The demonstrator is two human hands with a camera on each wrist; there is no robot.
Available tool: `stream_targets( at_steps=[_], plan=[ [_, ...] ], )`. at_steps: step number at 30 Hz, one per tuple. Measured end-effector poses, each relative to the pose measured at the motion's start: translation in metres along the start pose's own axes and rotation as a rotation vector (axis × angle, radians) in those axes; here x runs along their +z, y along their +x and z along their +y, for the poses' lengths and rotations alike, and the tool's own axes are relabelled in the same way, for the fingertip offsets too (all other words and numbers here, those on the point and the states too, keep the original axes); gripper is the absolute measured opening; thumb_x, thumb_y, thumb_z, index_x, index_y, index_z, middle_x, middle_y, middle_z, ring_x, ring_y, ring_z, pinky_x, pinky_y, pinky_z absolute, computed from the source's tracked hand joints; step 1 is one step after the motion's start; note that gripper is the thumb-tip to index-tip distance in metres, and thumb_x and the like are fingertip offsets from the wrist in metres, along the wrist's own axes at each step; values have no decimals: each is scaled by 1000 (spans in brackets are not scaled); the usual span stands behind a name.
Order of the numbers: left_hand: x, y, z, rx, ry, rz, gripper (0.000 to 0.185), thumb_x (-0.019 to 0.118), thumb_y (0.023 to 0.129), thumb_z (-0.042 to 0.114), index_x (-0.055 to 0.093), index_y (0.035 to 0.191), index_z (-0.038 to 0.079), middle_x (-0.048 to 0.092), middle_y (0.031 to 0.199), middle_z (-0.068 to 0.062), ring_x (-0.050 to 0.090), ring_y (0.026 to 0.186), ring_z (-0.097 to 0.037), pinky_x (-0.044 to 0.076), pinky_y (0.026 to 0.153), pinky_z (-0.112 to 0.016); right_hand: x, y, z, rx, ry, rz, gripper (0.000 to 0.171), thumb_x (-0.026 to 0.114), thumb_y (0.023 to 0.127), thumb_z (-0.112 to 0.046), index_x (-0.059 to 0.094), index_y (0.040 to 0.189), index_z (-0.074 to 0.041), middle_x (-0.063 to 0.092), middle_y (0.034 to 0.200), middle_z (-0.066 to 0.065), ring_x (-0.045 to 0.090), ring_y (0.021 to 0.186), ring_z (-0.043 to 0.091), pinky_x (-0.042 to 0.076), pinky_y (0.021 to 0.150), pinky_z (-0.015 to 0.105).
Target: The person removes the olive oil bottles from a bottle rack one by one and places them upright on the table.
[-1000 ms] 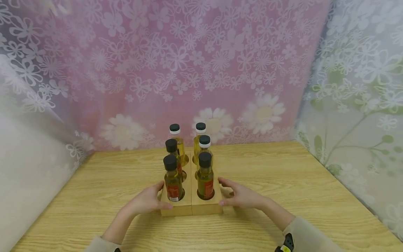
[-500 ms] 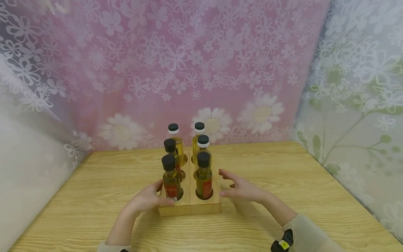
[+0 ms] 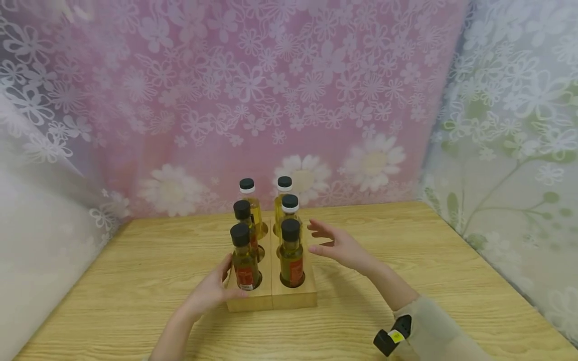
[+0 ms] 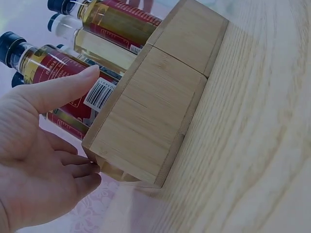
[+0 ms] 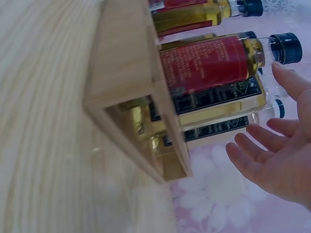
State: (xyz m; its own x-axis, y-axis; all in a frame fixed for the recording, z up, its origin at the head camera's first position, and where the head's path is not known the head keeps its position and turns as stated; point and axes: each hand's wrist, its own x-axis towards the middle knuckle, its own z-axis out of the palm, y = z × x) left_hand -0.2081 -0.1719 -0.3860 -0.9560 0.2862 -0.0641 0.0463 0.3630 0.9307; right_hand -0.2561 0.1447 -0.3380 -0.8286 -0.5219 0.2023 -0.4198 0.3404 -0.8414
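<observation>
Two wooden bottle racks, the left one [image 3: 249,304] and the right one [image 3: 295,300], stand side by side on the table. Three oil bottles stand upright in round holes in each. The front bottles, left [image 3: 246,268] and right [image 3: 292,265], have black caps and red labels. Some rear bottles have white-ringed dark caps. My left hand [image 3: 209,291] grips the left rack's near corner, thumb [image 4: 73,87] in front of a bottle's barcode and fingers along the rack's side. My right hand [image 3: 340,248] hovers beside the right rack's bottles, fingers spread, apart from them.
The wood-grain table [image 3: 406,250] extends on both sides of the racks. A pink flowered cloth [image 3: 289,100] hangs behind, with pale flowered cloth [image 3: 519,150] on the right. A black device [image 3: 393,336] sits on my right wrist.
My right hand has let go of the right rack's side and moved up and farther back beside the bottles. My left hand stays at the left rack's corner.
</observation>
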Motion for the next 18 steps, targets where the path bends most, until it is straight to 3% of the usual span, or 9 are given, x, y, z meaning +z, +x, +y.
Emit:
stream_targets(
  at_steps=[10,18],
  plan=[
    [3,-2,-2,46,11,7,108,81,71,13,7,147,-5,8,150,-27,8,135,-48,13,105,-60,6,5,-18,16,110,60,52,63,90,-26,47,135,-5,56,123,15,53,113,29,46,91,40],
    [3,-1,-4,16,16,21,109,81,71,14,5,146,-7,7,150,-28,11,133,-49,18,104,-60,14,10,-35,-26,130,45,55,69,85,-23,49,132,-2,59,117,13,55,109,29,48,87,37]
  ],
)
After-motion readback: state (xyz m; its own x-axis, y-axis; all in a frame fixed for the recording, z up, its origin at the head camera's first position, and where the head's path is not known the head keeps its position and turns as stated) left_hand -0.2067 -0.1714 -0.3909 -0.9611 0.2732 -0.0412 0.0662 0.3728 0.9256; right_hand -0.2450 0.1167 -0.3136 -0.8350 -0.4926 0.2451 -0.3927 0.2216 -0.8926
